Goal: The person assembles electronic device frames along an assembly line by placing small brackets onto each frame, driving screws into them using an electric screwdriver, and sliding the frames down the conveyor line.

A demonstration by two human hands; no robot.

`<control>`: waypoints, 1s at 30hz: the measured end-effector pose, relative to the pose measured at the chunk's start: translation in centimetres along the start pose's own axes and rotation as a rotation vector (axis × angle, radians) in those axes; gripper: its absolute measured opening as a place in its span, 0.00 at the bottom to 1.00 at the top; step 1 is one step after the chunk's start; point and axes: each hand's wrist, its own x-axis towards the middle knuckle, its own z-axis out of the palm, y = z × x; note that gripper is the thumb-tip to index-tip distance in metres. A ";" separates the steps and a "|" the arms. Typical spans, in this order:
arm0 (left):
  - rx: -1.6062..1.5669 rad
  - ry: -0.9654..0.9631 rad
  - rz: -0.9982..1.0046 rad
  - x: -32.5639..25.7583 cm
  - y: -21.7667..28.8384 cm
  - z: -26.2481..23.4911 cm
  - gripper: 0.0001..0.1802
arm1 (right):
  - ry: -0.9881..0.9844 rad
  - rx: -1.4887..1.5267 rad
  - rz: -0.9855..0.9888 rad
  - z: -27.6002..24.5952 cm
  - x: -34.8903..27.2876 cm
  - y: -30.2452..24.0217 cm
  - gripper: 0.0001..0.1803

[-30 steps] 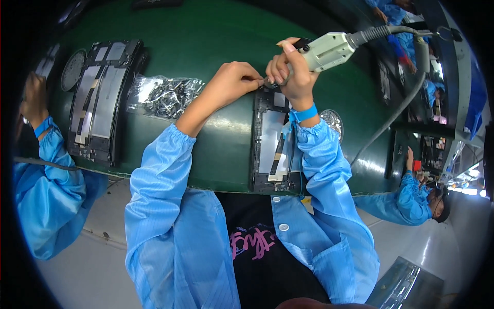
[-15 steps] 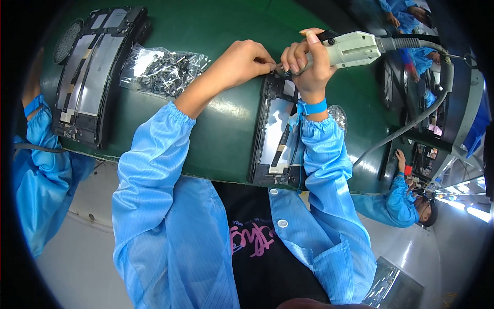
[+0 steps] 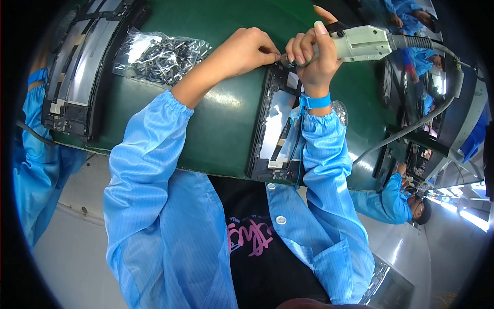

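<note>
My right hand [image 3: 320, 62] is wrapped round a pale grey electric screwdriver [image 3: 363, 43], which lies sideways with its tip pointing left. My left hand [image 3: 252, 50] meets that tip with thumb and forefinger pinched together; whatever is between them is too small to make out. Under both hands lies an opened tablet-like device [image 3: 278, 129] with a black frame, silver panels and a dark ribbon cable. Left of it rests a clear plastic bag [image 3: 163, 57] full of small dark and metallic parts.
Several more opened devices [image 3: 85, 67] are stacked at the left of the green table [image 3: 218, 129]. A round dish [image 3: 339, 112] of small parts sits beside my right wrist. The screwdriver's grey cable [image 3: 411, 129] loops down at the right. A co-worker in blue [image 3: 396, 201] sits at right.
The view has shifted slightly, so the stacked devices sit further left and higher. My right forefinger has lifted off the screwdriver. Both hands stay together at its tip.
</note>
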 end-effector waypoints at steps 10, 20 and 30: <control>0.013 0.054 0.032 0.2 -0.3 0.3 0.13 | -0.093 -0.003 0.039 -1.4 0.4 0.9 0.18; 0.013 0.060 0.038 0.2 -0.3 0.4 0.13 | 0.046 0.110 0.053 -1.0 -0.4 1.1 0.05; 0.575 0.305 0.207 -5.6 6.4 0.7 0.10 | 0.119 0.063 0.027 0.5 -0.7 -0.1 0.10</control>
